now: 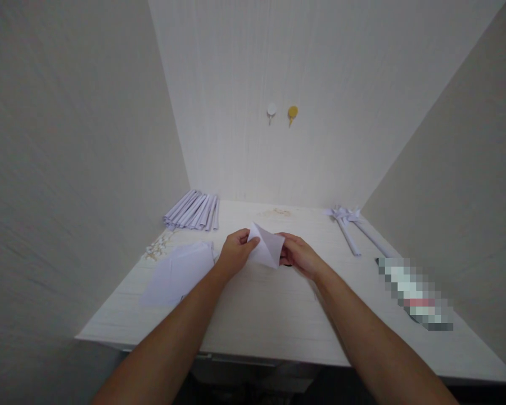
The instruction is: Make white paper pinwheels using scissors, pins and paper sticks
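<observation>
A small white folded sheet of paper is held up above the middle of the table, with a diagonal crease and a point at its top. My left hand pinches its left edge, thumb in front and fingers behind. At the paper's right edge is my right hand, its fingers curled and partly hidden behind the sheet. Just below the right hand shows a bit of something dark, too covered to name. Nearest my left forearm lies a stack of flat white paper sheets.
Several rolled paper tubes lie at the back left, beside small white pieces on thin stems. Paper flowers with tube stems lie at the back right. A blurred-out object lies at right. Two hooks are on the wall.
</observation>
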`<control>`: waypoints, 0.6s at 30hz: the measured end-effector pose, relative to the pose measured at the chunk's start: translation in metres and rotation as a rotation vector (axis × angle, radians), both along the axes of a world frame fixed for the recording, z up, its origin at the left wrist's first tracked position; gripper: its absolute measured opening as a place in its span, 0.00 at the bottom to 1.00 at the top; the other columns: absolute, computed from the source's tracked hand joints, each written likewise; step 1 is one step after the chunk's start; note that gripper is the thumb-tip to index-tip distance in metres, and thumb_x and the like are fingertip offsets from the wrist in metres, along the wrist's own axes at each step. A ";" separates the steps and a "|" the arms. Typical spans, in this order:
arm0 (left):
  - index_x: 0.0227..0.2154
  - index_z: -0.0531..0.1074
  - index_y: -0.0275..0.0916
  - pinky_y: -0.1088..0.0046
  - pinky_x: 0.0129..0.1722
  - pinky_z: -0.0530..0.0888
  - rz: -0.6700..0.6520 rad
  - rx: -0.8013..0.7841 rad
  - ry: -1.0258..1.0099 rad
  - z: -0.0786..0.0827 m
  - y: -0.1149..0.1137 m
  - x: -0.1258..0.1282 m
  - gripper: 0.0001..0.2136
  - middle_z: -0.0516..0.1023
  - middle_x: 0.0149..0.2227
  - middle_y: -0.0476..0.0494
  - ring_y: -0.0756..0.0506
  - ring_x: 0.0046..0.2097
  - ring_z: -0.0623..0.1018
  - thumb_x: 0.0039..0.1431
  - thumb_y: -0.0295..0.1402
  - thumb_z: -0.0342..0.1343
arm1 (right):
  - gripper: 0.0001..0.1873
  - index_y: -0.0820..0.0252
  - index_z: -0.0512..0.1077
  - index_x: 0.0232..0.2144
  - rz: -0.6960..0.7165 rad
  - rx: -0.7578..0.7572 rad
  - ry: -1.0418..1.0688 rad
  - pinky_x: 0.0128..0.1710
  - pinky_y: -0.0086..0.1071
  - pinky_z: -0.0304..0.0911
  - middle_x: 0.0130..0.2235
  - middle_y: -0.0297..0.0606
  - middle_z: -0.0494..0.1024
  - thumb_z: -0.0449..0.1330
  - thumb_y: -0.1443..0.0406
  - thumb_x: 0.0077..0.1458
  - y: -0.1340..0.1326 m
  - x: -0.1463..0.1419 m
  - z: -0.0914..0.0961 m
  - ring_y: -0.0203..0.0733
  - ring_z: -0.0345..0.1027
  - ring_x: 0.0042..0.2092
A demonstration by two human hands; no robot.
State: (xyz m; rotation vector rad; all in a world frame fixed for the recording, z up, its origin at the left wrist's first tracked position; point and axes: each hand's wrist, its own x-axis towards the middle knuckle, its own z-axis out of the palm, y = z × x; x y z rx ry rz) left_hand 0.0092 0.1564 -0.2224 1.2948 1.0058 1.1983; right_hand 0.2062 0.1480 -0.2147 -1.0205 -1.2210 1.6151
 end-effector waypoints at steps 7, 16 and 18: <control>0.31 0.74 0.39 0.76 0.25 0.71 -0.010 0.008 0.016 0.003 -0.003 0.001 0.11 0.79 0.27 0.50 0.48 0.28 0.77 0.49 0.41 0.61 | 0.26 0.58 0.77 0.43 -0.074 0.075 -0.048 0.28 0.29 0.66 0.30 0.33 0.79 0.76 0.56 0.41 0.000 -0.005 -0.005 0.38 0.71 0.29; 0.40 0.79 0.37 0.78 0.20 0.67 -0.099 0.028 0.042 0.009 -0.007 0.001 0.17 0.82 0.32 0.46 0.49 0.27 0.76 0.46 0.37 0.66 | 0.14 0.61 0.79 0.32 -0.195 0.049 -0.046 0.33 0.33 0.66 0.31 0.37 0.83 0.72 0.63 0.40 0.004 -0.012 -0.021 0.42 0.73 0.31; 0.37 0.80 0.37 0.78 0.20 0.67 -0.103 0.036 0.051 0.008 -0.006 0.000 0.14 0.81 0.30 0.47 0.50 0.26 0.75 0.46 0.36 0.66 | 0.14 0.61 0.79 0.32 -0.202 0.024 -0.024 0.33 0.33 0.67 0.32 0.38 0.84 0.73 0.63 0.39 0.003 -0.012 -0.018 0.42 0.74 0.31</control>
